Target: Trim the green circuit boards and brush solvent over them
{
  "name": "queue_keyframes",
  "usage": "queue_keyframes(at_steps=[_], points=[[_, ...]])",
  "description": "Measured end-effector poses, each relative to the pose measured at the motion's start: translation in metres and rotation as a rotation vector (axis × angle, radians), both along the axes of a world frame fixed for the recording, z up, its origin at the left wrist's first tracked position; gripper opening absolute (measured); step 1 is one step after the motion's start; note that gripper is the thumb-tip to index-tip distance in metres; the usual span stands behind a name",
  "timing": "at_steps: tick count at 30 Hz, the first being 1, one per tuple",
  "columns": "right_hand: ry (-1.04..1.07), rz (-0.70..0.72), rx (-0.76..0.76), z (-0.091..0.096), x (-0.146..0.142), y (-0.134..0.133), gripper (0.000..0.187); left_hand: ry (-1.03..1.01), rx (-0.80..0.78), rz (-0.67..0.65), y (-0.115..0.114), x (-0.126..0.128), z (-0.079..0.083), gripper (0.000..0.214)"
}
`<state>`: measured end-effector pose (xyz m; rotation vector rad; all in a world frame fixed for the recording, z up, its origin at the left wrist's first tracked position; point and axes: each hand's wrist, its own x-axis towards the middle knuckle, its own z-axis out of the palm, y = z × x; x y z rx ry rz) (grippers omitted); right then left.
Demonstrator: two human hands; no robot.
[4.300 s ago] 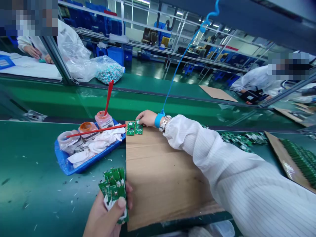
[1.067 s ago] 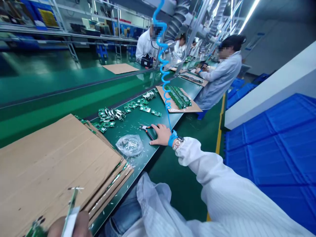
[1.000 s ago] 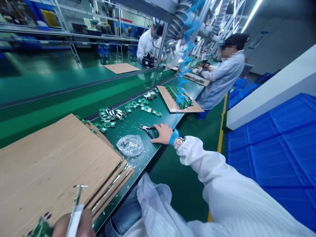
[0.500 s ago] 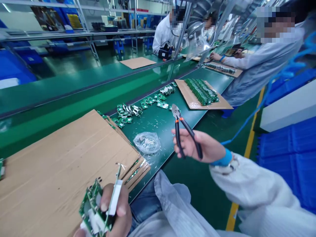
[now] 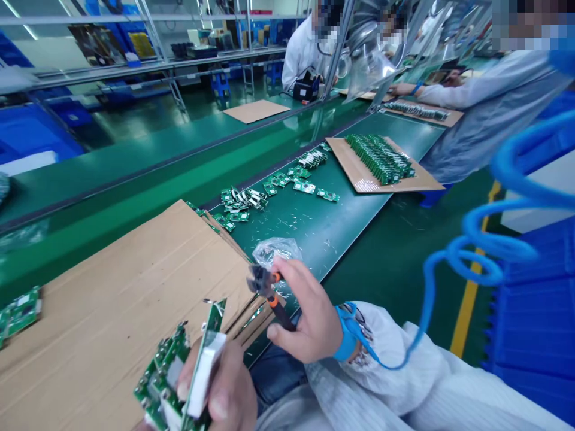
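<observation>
Several green circuit boards (image 5: 158,377) with white parts are bunched in my left hand (image 5: 231,383), at the bottom of the view. One board (image 5: 204,362) stands apart between thumb and fingers, thin leads sticking out at its upper end. My right hand (image 5: 309,317) is closed around cutting pliers (image 5: 281,311) with black and orange handles. Their jaws (image 5: 259,279) are spread and point left, a short way above and right of that board, not touching it. Behind the pliers lies a clear plastic bag (image 5: 276,248), partly hidden by my fingers.
A large cardboard sheet (image 5: 112,287) covers the near left bench, a few boards (image 5: 20,314) at its left. Loose boards (image 5: 242,200) and clipped leads are scattered beyond. Farther off, cardboard (image 5: 381,188) carries rows of boards (image 5: 380,157). A coiled blue cord (image 5: 426,299) runs from my right wrist. Co-workers sit beyond.
My right hand has come left and down with the pliers, from over the bench edge to near the held boards. The pliers have swung from pointing up to pointing left. My left hand still grips the boards.
</observation>
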<state>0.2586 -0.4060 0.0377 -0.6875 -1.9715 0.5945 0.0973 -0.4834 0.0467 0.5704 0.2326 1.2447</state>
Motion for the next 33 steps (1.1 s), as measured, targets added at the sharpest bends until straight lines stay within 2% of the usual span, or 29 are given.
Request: queue_keyframes(at_steps=[3, 7, 12, 16, 21, 25, 29, 33], points=[[-0.042, -0.004, 0.084, 0.000, -0.003, 0.001, 0.073, -0.057, 0.196, -0.172, 0.008, -0.005, -0.006, 0.050], [-0.030, 0.005, 0.133, 0.003, -0.009, -0.001, 0.075, -0.104, 0.344, -0.199, 0.013, -0.006, -0.015, 0.048], [0.015, 0.000, 0.144, 0.009, -0.013, 0.000, 0.078, -0.137, 0.169, -0.104, 0.002, -0.009, -0.027, 0.048], [0.021, 0.007, 0.157, 0.010, -0.014, 0.002, 0.076, -0.208, 0.206, -0.158, 0.002, -0.011, -0.029, 0.047], [0.035, -0.005, 0.187, 0.012, -0.016, 0.004, 0.072, -0.159, 0.164, -0.317, 0.003, -0.011, -0.018, 0.047], [0.058, 0.014, 0.210, 0.014, -0.017, 0.006, 0.074, -0.170, 0.062, -0.224, 0.002, -0.005, -0.008, 0.049], [0.066, 0.020, 0.220, 0.013, -0.016, 0.008, 0.073, -0.338, 0.053, -0.250, 0.001, 0.003, -0.003, 0.054], [0.061, 0.022, 0.213, 0.010, -0.016, 0.009, 0.067, -0.338, -0.010, -0.193, -0.001, 0.007, -0.001, 0.055]])
